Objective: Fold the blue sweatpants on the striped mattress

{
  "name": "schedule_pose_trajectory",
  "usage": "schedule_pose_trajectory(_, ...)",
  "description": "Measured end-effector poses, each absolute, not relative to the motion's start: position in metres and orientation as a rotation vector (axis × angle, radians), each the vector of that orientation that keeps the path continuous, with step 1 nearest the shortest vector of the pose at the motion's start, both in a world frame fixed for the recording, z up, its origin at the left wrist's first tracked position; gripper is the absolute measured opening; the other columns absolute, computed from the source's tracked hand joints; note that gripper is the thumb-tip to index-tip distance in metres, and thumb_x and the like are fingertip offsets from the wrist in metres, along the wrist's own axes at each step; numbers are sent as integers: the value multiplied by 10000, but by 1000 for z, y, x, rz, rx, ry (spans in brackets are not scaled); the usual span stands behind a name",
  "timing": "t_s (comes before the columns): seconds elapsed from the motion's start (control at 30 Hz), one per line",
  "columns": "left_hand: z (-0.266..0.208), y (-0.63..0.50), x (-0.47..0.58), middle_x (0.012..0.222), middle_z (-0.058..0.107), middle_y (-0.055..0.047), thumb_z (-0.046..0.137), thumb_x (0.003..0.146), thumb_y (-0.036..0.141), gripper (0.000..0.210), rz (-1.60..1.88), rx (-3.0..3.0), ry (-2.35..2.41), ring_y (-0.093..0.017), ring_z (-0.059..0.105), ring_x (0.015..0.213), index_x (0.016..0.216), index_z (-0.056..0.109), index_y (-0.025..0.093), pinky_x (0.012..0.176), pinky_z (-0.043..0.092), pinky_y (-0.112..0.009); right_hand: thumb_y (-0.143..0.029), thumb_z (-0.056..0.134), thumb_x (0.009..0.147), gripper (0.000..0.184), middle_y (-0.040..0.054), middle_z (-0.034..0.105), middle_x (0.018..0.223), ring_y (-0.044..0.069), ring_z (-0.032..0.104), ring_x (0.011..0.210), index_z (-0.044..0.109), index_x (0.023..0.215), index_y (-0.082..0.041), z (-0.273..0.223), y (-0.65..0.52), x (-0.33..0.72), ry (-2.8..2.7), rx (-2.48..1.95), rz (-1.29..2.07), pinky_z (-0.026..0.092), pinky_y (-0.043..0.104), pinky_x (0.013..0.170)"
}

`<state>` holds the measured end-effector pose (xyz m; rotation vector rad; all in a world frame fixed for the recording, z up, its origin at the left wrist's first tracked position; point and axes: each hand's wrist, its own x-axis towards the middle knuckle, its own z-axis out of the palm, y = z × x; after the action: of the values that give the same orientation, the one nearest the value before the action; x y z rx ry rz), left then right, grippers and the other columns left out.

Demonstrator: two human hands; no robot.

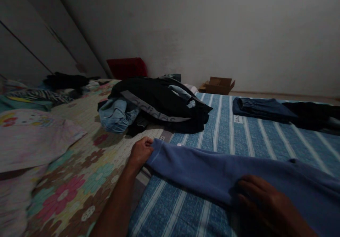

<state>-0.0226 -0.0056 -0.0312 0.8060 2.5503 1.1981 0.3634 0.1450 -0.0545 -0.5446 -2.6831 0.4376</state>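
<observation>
A blue fleece garment (212,171) lies stretched across the blue striped mattress (255,138). My left hand (140,152) pinches the end of its sleeve at the mattress's left edge. Flat on the garment's body near the bottom of the view rests my right hand (261,198), fingers spread and pressing the cloth down.
A pile of dark clothes and jeans (156,104) sits beyond my left hand. Folded dark garments (278,111) lie at the far right. A flowered sheet (79,166) covers the left side, with more clothes (63,81) behind. A cardboard box (219,85) and a red cushion (126,67) stand by the wall.
</observation>
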Motion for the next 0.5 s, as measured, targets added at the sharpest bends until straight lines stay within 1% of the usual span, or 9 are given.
schedule_pose_trajectory(0.1,-28,-8,-19,685,647,11,479,544,168,237,1215,823,2515,-167,619,655,765,564,188,543,441,-221,-336,426,917,258,72,642,1048,201,632,884,656,979,-236,-47,163,338,-2727,-668,454,518,314,774)
schedule_pose_trajectory(0.17,-23,-8,-17,735,668,0,500,576,203,255,1219,836,2486,-174,631,665,820,573,184,549,455,-233,-333,396,923,288,83,634,1006,204,619,855,657,932,-211,-42,178,315,-2788,-716,465,497,319,754)
schedule_pose_trajectory(0.23,-19,-7,-15,784,683,-16,541,628,277,309,1211,846,2467,-188,643,674,917,583,176,560,473,-257,-327,395,921,289,84,625,985,199,607,860,654,916,-200,-36,190,293,-2852,-753,491,474,305,753)
schedule_pose_trajectory(0.3,-16,-4,-14,793,683,-29,588,655,377,370,1177,856,2495,-209,648,701,963,596,172,587,482,-283,-327,405,915,275,80,615,988,190,598,871,649,917,-199,-34,198,275,-2922,-772,533,454,288,745)
schedule_pose_trajectory(0.4,-18,3,-17,801,673,-47,648,628,455,381,1076,886,2611,-250,638,796,891,636,180,663,475,-320,-324,441,888,233,68,602,986,180,588,855,636,880,-198,-34,202,259,-3027,-748,605,427,272,702)
schedule_pose_trajectory(0.5,-23,8,-20,813,666,-46,663,614,412,293,1014,932,2675,-258,623,837,805,640,191,719,460,-331,-315,462,859,198,66,593,992,187,577,858,617,837,-194,-37,202,255,-3065,-731,631,405,278,685)
